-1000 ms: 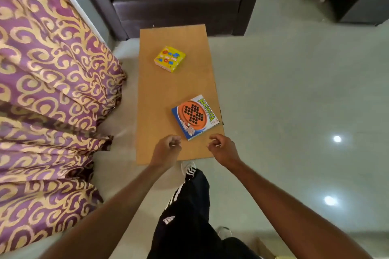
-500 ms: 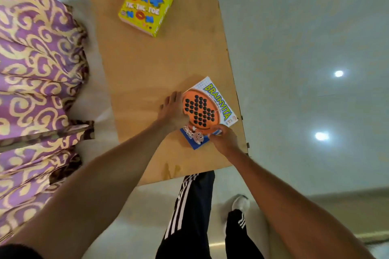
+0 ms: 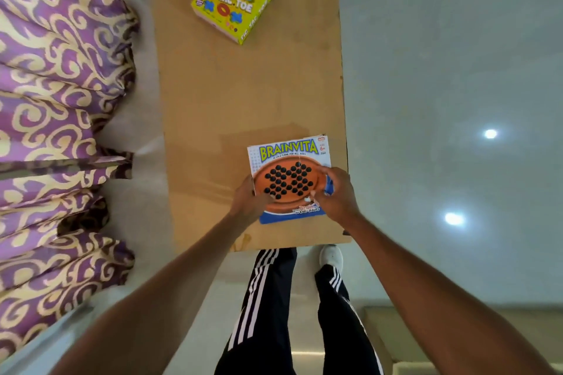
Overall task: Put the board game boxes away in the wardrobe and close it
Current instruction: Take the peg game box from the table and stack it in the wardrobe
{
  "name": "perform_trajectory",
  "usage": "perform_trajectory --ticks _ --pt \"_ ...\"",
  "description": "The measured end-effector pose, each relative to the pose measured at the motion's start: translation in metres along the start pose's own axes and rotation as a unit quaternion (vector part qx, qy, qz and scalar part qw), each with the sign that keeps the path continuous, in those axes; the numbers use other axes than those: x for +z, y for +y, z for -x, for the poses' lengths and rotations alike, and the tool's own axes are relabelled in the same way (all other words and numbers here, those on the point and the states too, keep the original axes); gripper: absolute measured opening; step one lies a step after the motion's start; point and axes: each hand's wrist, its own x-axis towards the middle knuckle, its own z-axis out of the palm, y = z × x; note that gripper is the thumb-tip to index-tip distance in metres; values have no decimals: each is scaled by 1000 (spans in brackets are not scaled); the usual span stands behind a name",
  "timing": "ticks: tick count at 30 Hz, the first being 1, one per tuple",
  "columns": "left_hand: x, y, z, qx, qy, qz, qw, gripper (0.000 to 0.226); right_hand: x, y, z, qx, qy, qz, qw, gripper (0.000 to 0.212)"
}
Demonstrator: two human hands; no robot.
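A flat Brainvita box [image 3: 289, 161], white and blue with an orange peg board printed on it, lies near the front right of the long wooden table [image 3: 243, 94]. My left hand [image 3: 248, 201] grips its left edge and my right hand [image 3: 335, 192] grips its right edge. Its title faces me squarely. A yellow Tic Tac Toe box [image 3: 233, 0] lies farther along the table, at the far end, untouched. No wardrobe is in view.
A purple and gold patterned curtain [image 3: 58, 131] hangs down the left side, close to the table's left edge. Pale glossy floor [image 3: 441, 70] stretches to the right. My legs in black striped trousers [image 3: 274, 313] stand at the table's near end.
My hands went from hovering before the Brainvita box to gripping its two sides. The box has turned from tilted to square with me. My view has moved closer over the table.
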Motion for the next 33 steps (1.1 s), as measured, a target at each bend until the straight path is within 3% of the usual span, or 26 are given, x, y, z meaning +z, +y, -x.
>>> perform_trajectory --ticks 6,10,16,24,33 --pt "6 -9 90 55 67 53 995 45 -29 -15 45 -83 -49 33 995 62" --pt "0 -18 172 81 108 84 987 66 -63 -41 94 -159 -85 55 982 60" --pt "28 -73 308 117 229 127 958 51 -94 -77 190 -252 -174 97 947 55" --pt "96 -209 456 77 366 307 875 76 -52 -78 314 -361 -303 166 866 56" --pt "168 -395 583 46 515 434 738 73 81 -68 490 -464 -446 259 721 50"
